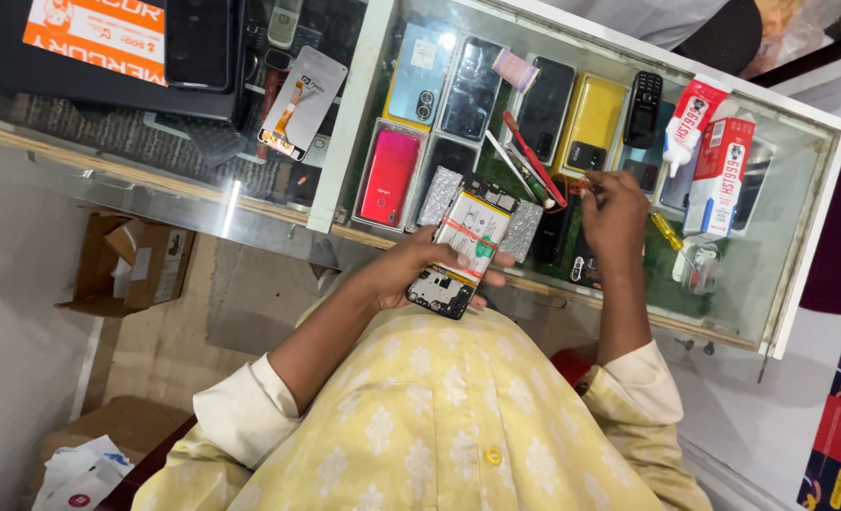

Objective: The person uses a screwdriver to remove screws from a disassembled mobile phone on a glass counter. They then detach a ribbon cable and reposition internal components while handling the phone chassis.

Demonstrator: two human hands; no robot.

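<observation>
Left hand (411, 270) closed around an opened phone (463, 248), back cover off, battery and boards showing; thumb across its lower part. Phone sits just below frame centre, over the near edge of the glass counter (799, 189). Right hand (614, 213), at 3 o'clock from the phone, fingers curled over something small on the glass; cannot tell what. Yellow screwdriver (668, 235) just beside it at 3 o'clock. Red tool (534, 159) at 12 o'clock of the phone. Glue tubes (714, 161) towards 2 o'clock. Pink phone (389, 177) at 10 o'clock.
</observation>
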